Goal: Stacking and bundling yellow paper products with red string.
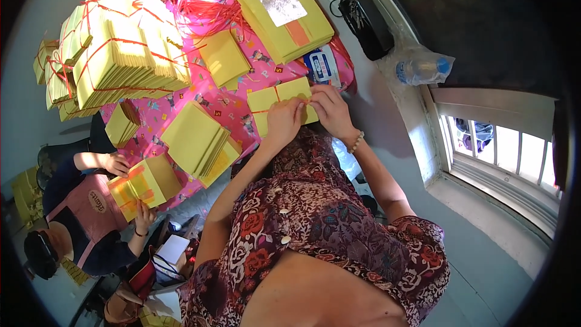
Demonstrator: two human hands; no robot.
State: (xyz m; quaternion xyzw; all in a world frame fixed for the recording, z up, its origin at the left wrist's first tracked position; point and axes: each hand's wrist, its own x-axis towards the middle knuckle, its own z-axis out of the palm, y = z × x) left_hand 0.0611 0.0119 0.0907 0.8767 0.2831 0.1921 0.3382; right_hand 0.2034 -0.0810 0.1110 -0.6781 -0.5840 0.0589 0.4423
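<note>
Head view. Just above centre of the frame, the left hand and right hand pinch a red string over a yellow paper bundle (a beaded bracelet circles the right wrist). Upper left: tied yellow stacks. Lower left: a co-worker's hands hold yellow paper.

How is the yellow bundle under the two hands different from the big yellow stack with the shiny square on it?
The bundle looks smaller than the stack. Red string crosses the bundle, but none shows across the stack's top. The stack has a silvery square and an orange strip on top; the bundle shows neither, though hands cover part of it. Both are yellow.
</note>
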